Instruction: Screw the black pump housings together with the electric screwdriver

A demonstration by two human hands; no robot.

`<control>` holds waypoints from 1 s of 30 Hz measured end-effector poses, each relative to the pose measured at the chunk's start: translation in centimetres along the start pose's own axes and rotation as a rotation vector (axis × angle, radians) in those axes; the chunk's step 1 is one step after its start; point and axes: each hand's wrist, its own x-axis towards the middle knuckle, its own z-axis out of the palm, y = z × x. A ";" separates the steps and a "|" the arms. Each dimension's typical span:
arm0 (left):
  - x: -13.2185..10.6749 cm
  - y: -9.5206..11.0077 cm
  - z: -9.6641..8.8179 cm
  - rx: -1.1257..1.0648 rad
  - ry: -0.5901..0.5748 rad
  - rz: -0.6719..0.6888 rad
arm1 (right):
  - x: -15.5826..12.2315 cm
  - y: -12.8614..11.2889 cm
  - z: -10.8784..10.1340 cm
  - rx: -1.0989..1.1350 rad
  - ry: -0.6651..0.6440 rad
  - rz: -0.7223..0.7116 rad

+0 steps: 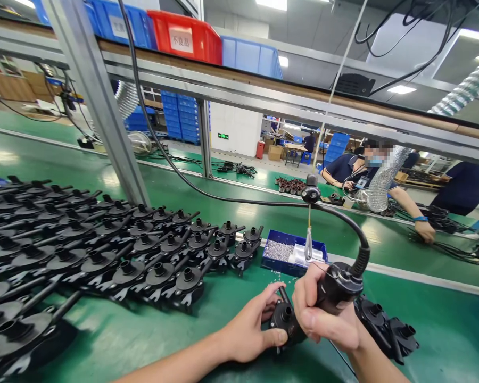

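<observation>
My left hand (252, 324) grips a black pump housing (282, 315) on the green bench, thumb at its near side and fingers round the far side. In my right hand (325, 322) is an electric screwdriver (339, 287), black and hung by its top from a cord with a metal hook. A thick black cable (361, 239) runs out of the screwdriver. Its tip is hidden behind my right hand, so I cannot tell whether it touches the housing. Just beyond my hands stands a blue tray (281, 267) of small screws (278, 249), with several loose ones beside it.
Rows of similar black housings (127, 271) fill the left side of the bench. Several more housings (387, 322) lie right of my hands. A metal upright (99, 101) and a shelf with blue and red bins (186, 37) stand ahead. A co-worker (367, 170) sits across the bench.
</observation>
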 end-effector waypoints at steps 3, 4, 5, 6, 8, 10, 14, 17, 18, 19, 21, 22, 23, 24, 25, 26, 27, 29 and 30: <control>0.0 0.0 -0.1 -0.023 0.012 -0.008 | -0.2 0.3 -0.2 -0.013 0.004 -0.009; 0.0 0.0 -0.1 -0.028 0.015 -0.011 | -0.3 0.3 -0.2 -0.025 0.008 -0.010; 0.1 0.1 -0.1 -0.030 0.014 -0.011 | -0.3 0.3 -0.1 -0.045 0.010 -0.013; 0.1 0.2 -0.1 -0.027 0.008 -0.011 | -0.3 0.3 0.0 -0.070 0.010 -0.018; 0.2 0.4 0.0 -0.014 -0.003 -0.008 | -0.4 0.3 0.3 -0.120 0.012 -0.024; 0.2 0.6 0.0 -0.007 0.000 -0.007 | -0.5 0.3 0.5 -0.138 0.021 -0.023; 0.1 1.0 0.2 -0.008 0.002 -0.010 | -0.4 0.0 0.8 -0.129 0.013 -0.026; 0.0 1.2 0.2 0.002 0.009 -0.015 | -0.3 -0.2 1.1 -0.158 0.002 -0.031; 0.0 1.2 0.3 0.005 0.017 -0.017 | -0.3 -0.2 1.2 -0.175 0.013 -0.021; 0.0 1.2 0.3 0.008 0.027 -0.019 | -0.3 -0.1 1.2 -0.193 0.036 -0.008; 0.0 1.1 0.5 0.010 0.046 -0.016 | -0.2 0.0 1.2 -0.210 0.086 0.018; 0.0 1.0 0.7 0.009 0.052 -0.011 | -0.1 -0.1 1.1 -0.205 0.104 0.027; 0.0 0.9 0.9 0.007 0.051 -0.007 | -0.1 -0.2 1.1 -0.190 0.112 0.033; -0.1 0.7 1.1 0.005 0.046 -0.003 | 0.0 -0.5 1.0 -0.169 0.115 0.033; -0.2 0.5 1.5 0.006 0.044 -0.001 | 0.0 -0.9 1.1 -0.141 0.119 0.021; -0.3 0.3 1.8 0.011 0.045 -0.003 | 0.0 -1.3 1.1 -0.118 0.136 -0.007; -0.4 0.1 2.2 0.022 0.052 -0.009 | 0.0 -1.7 1.2 -0.106 0.170 -0.053; -0.6 -0.5 2.8 0.051 0.092 -0.014 | 0.0 -2.2 1.6 -0.123 0.260 -0.161; -0.6 -0.7 3.1 0.063 0.114 -0.013 | 0.1 -2.3 1.9 -0.148 0.302 -0.200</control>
